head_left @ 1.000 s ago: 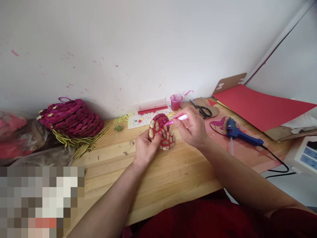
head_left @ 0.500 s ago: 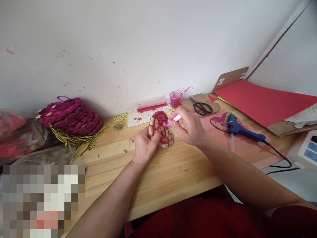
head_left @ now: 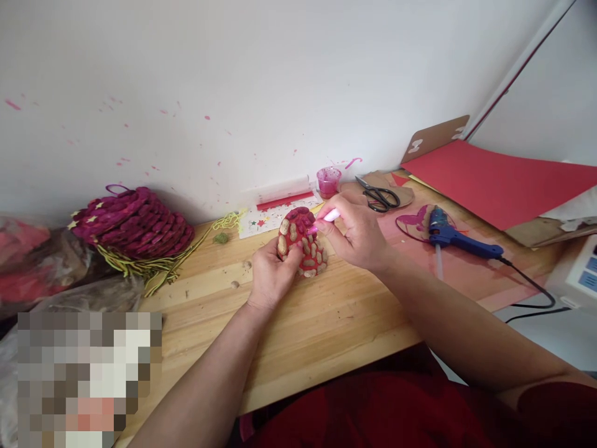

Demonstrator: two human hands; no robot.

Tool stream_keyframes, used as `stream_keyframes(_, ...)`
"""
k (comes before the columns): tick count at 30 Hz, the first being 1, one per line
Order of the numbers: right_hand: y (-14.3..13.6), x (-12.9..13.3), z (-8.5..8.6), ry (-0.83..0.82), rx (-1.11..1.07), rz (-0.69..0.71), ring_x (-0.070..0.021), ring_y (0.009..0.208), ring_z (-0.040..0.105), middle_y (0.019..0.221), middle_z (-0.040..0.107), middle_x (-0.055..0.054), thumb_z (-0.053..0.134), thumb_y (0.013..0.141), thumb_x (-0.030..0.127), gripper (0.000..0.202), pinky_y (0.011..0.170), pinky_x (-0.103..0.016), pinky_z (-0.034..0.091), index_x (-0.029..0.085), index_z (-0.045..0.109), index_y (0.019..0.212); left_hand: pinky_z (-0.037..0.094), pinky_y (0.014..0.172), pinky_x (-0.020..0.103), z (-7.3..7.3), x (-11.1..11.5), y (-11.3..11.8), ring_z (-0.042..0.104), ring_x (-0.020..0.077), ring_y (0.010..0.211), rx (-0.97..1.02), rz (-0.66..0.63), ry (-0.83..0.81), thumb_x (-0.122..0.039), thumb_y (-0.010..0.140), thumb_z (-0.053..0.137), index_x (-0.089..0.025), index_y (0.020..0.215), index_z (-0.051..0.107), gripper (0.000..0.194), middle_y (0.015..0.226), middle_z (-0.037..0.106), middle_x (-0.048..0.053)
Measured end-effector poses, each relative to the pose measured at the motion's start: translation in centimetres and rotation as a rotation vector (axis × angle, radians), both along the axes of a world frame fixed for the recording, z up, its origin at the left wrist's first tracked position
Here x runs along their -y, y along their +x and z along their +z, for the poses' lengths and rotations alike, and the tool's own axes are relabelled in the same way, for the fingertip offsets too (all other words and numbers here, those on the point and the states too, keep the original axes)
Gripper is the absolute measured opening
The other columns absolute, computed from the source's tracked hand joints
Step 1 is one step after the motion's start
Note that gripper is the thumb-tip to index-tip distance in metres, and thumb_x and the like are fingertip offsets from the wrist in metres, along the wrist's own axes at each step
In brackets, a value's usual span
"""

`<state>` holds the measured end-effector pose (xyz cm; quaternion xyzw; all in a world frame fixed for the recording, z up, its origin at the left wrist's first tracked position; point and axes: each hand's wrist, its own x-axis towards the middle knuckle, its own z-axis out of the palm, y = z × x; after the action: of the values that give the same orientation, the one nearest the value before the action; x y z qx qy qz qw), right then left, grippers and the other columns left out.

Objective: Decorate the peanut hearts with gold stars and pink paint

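Note:
My left hand is closed round the lower left edge of a red craft piece covered with peanut shells, its thumb on the front. The shells at the top of the piece are magenta; those along the left and bottom are bare tan. Between thumb and fingers, my right hand pinches a paintbrush with a white handle. Its pink tip touches or hovers close to the shells at the upper right. Beyond the right hand stands a clear cup of pink paint.
A stack of magenta craft pieces with yellow-green yarn lies left, near plastic bags. Black-handled scissors, a blue glue gun with a cord, and red card sheets lie right. A white wall rises behind the wooden table.
The brush tip and my right hand have shifted slightly on the upper right of the peanut-shell piece. My left hand keeps its hold. The view has tilted a little.

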<state>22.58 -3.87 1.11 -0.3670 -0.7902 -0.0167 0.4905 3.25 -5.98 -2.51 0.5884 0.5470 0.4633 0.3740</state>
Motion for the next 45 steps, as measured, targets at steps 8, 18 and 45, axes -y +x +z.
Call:
stream_keyframes(8,-0.08,0.12,0.01,0.022,0.019,0.001,-0.023,0.086,0.063,0.083,0.07,-0.002,0.064,0.095,0.027,0.009,0.083,-0.041,0.038,0.023,0.06,0.088,0.039,0.055,0.025,0.34,0.28,0.08,0.045,0.0125,0.056,-0.033,0.01,0.015,-0.045,0.08,0.069,-0.018,0.072,0.064,0.029,0.061,0.057,-0.003)
stream_keyframes(18,0.07,0.16,0.19,-0.033,0.044,0.03,-0.0253,0.092,0.063,0.086,0.073,-0.003,0.06,0.099,0.03,0.01,0.086,-0.043,0.039,0.025,0.057,0.09,0.04,0.054,0.025,0.77,0.41,0.26,0.045,0.0124,0.055,-0.056,0.026,0.022,-0.044,0.079,0.07,-0.018,0.071,0.065,0.028,0.059,0.057,-0.003)
stream_keyframes(45,0.29,-0.13,0.42,-0.042,-0.072,-0.033,-0.0248,0.086,0.063,0.084,0.071,-0.004,0.057,0.101,0.039,0.019,0.082,-0.042,0.042,0.025,0.059,0.089,0.044,0.057,0.025,0.82,0.42,0.36,0.051,0.0134,0.056,-0.017,-0.017,0.013,-0.044,0.077,0.071,-0.017,0.077,0.069,0.027,0.064,0.065,-0.001)
